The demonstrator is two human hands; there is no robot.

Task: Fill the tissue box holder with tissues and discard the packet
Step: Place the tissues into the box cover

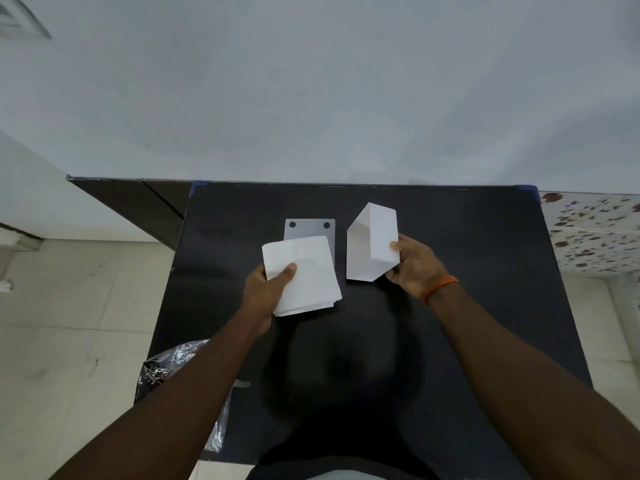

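My left hand [268, 289] grips a stack of white square tissues [304, 271] by its left edge, just above the black table. My right hand [414, 263] holds the white tissue box holder [372, 242], tilted on a corner, to the right of the stack. A grey flat plate [310, 230] with two dark round spots lies on the table behind the tissues, partly covered by them. A crinkled clear plastic packet [166, 368] hangs at the table's left edge under my left forearm.
The black table [485, 271] stands against a pale wall. Tiled floor lies to the left, a dark cabinet at the back left, and a speckled surface [588, 230] at the right.
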